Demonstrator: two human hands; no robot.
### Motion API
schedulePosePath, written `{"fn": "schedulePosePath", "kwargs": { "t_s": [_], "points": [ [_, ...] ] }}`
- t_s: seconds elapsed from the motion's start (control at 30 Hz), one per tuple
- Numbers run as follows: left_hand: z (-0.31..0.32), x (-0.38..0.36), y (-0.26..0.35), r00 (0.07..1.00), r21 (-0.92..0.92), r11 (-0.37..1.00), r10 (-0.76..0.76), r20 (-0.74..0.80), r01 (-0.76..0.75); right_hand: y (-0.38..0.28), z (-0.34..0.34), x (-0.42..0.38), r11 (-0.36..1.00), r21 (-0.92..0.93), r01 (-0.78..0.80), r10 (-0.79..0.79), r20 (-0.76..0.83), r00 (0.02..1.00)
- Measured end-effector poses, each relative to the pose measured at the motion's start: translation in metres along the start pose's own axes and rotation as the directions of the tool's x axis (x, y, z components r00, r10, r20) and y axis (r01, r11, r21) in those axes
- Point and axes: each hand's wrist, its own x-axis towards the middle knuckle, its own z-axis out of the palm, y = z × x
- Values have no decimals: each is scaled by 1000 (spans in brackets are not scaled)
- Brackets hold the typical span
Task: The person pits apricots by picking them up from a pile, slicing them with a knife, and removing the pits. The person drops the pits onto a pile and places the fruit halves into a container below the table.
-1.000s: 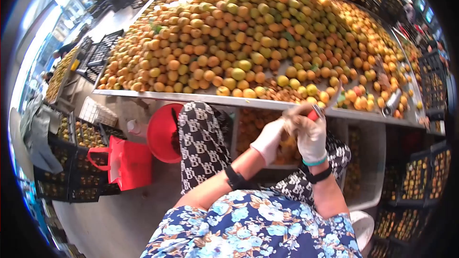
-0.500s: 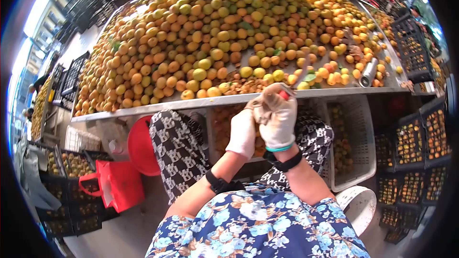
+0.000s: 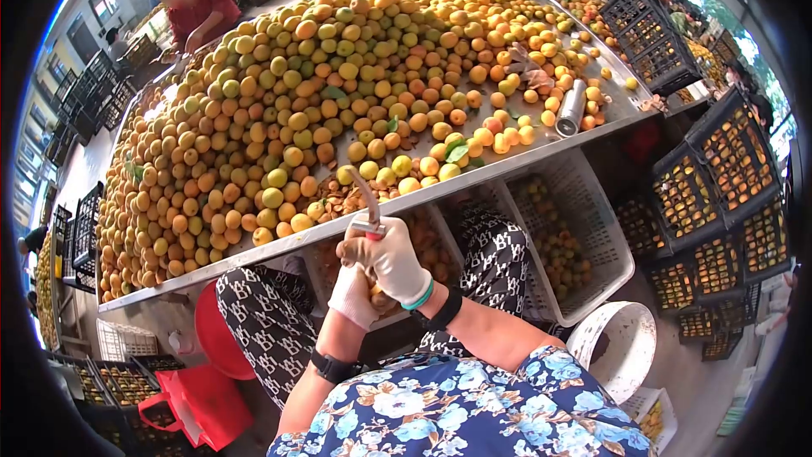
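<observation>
My right hand (image 3: 396, 264), in a white work glove with a soiled palm side, is closed around the red handle of a curved knife (image 3: 370, 200). Its hooked blade points up and away from me. My left hand (image 3: 353, 292), also gloved, is tucked under and against the right; its fingers are bent and partly covered, and what they hold, if anything, is hidden. Both hands are above the near edge of a metal table (image 3: 203, 269). Beyond them lies a large heap of apricots (image 3: 245, 110), with torn brown apricot pieces (image 3: 330, 192) close to the blade.
A metal cylinder (image 3: 572, 110) and a used glove (image 3: 529, 68) lie on the table. Below stand a crate (image 3: 605, 275) of fruit, a white bucket (image 3: 622, 347) and a red bag (image 3: 203, 406). Stacked black crates (image 3: 719, 169) are at right. A person (image 3: 199, 8) stands across the table.
The view has swung, so the table slants and more of its far side shows. My hands remain together, and the knife's blade now stands more clearly in sight.
</observation>
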Motion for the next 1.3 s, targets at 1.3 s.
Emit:
{"fn": "schedulePosePath", "kwargs": {
  "t_s": [1.3],
  "points": [
    [12,9,21,890,-10,912,398,-221,-410,58,-15,3,323,-934,156,-315,49,948]
  ]
}}
